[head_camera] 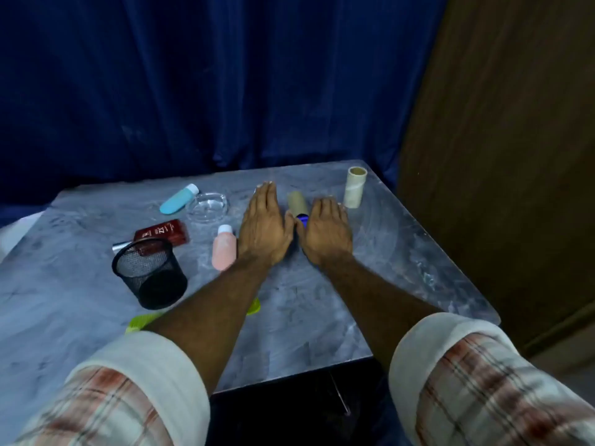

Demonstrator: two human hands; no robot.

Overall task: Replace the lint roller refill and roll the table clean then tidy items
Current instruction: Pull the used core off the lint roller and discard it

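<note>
Left hand (265, 226) and right hand (325, 230) lie flat on grey marbled tabletop (322, 300), fingers (267, 197) straight, gripping nothing; seems ready pose. Tan lint roller with blue handle (297, 204) lies between hands, easy to reach. Pale cardboard tube (355, 188) stands upright near right hand, maybe refill waiting.

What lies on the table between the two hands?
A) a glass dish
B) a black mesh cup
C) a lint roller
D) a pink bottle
C: the lint roller lies in the gap between the left hand and the right hand, which both rest flat on the table.
</note>
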